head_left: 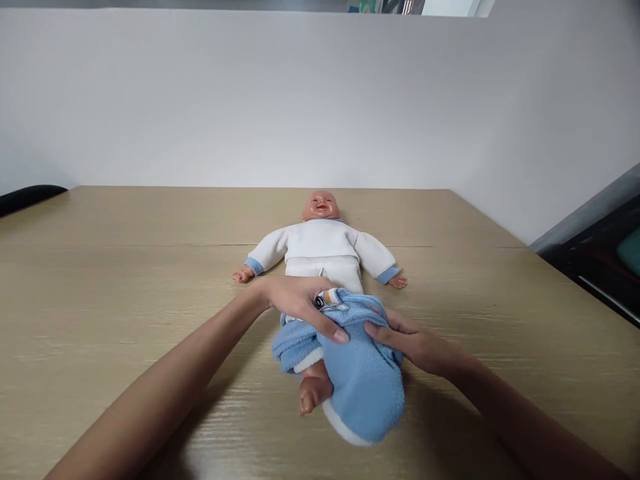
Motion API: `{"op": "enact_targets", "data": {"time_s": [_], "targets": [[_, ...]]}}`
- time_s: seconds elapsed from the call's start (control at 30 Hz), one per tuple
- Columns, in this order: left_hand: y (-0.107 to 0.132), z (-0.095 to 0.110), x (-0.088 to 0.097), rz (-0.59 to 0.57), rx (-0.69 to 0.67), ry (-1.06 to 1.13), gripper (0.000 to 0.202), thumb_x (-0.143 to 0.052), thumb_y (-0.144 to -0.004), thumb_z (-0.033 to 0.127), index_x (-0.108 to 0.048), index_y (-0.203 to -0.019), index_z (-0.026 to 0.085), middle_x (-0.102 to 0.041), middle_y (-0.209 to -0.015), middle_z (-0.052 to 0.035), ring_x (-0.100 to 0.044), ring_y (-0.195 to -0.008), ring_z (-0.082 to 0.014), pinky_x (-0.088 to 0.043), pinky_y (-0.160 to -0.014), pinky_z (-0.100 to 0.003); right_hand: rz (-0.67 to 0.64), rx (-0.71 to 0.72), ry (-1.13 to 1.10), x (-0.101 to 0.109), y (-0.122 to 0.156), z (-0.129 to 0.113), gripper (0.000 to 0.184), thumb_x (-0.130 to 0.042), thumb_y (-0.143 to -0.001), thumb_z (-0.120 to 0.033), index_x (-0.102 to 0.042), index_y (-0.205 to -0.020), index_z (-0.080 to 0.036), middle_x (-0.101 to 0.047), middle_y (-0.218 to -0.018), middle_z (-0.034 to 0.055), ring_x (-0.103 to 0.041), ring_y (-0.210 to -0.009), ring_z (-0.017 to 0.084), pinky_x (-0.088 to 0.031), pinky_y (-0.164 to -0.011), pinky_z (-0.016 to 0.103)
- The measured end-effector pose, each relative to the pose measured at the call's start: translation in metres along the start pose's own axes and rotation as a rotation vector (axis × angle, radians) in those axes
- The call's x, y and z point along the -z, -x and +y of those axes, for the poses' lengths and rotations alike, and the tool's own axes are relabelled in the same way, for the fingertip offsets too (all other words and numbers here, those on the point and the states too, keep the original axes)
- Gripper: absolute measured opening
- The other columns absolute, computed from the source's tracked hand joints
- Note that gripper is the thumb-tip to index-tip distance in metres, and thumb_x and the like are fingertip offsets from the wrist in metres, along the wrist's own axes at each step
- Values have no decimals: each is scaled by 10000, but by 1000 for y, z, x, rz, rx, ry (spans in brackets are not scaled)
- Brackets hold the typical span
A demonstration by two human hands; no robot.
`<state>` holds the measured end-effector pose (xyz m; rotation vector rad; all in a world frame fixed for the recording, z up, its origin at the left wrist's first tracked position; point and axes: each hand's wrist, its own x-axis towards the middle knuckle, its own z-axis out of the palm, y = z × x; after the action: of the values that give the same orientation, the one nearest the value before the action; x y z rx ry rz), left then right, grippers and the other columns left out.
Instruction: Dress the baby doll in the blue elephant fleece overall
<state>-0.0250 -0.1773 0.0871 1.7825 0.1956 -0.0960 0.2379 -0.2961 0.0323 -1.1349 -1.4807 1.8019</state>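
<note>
A baby doll [323, 233] lies on its back on the table, head away from me, in a white long-sleeved top with blue cuffs. Blue fleecy doll pants [363, 373] with white hems are bunched around its legs. One bare foot [315, 390] sticks out of the left pant leg; the other foot is hidden inside the right one. My left hand [305, 300] grips the upper part of the pants, thumb on top. My right hand [400, 337] pinches the right side of the pants, its thumb on the cloth and its fingers partly hidden behind it.
The wooden table [125, 300] stretches to a pale wall [250, 100] at the back. A dark chair edge [30, 197] shows at the far left. Another dark object [600, 253] stands beyond the table's right edge.
</note>
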Motion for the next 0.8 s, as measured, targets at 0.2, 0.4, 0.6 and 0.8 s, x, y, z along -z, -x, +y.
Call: {"op": "enact_targets", "data": {"time_s": [0.2,0.4,0.6,0.8], "targets": [[-1,1,-2,-7,-51,28,301,-823,-954,358,-787,-1214,209,-798,-1167,-30,-741,-1100,-212,-579,-1007,-276,-321,-30,74,6,5,-6,538,-975,-764,-554,-760,-1054,-155,-688,-969,16,-607,-840,170,-520,-738,259],[-1,11,-8,-95,45,65,361,-990,-761,323,-818,-1056,203,-833,-1027,-10,-768,-910,-190,-628,-827,-229,-112,182,-91,6,1,3,489,-890,-868,-607,-775,-1097,-190,-710,-967,16,-613,-852,158,-528,-820,263],[1,5,-4,-76,-13,82,330,-959,-811,336,-843,-1087,195,-844,-1081,-26,-783,-982,-198,-626,-945,-229,-164,52,-97,8,6,-2,517,-831,-914,-644,-770,-1159,-193,-714,-990,21,-622,-861,152,-518,-786,237],[3,0,-3,-51,-30,150,349,-940,-829,352,-824,-1102,168,-818,-1054,-45,-756,-986,-211,-626,-969,-260,-508,-28,-131,5,12,-10,733,-959,-738,-651,-758,-1256,-172,-735,-940,27,-673,-833,185,-556,-802,285]]}}
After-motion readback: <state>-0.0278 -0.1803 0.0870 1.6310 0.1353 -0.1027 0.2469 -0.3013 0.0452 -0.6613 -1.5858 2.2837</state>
